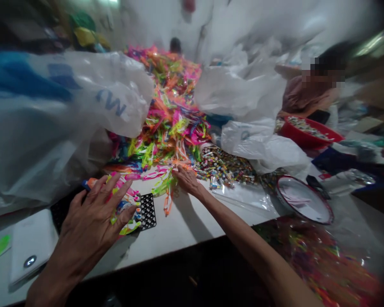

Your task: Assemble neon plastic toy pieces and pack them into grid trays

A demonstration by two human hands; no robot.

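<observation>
My left hand (99,213) is spread open, palm down, over a black grid tray (149,211). Bright plastic pieces (132,227) in pink, yellow-green and white sit on the tray, partly hidden under my fingers. At the front edge of a large heap of neon plastic pieces (176,128), my right hand (187,179) has its fingers drawn together among the pieces. Whatever is between those fingertips is too small to make out. Just below it, a yellow-green piece (163,186) and an orange piece (168,204) lie on the white tabletop (185,234).
Large plastic bags (115,91) flank the heap. Small multicoloured parts (230,164) are piled right of it, behind a clear plastic bag (243,196). A white enamel basin (304,200), a red basin (310,132) and a seated person (307,96) are at right. A white device (32,243) lies at left.
</observation>
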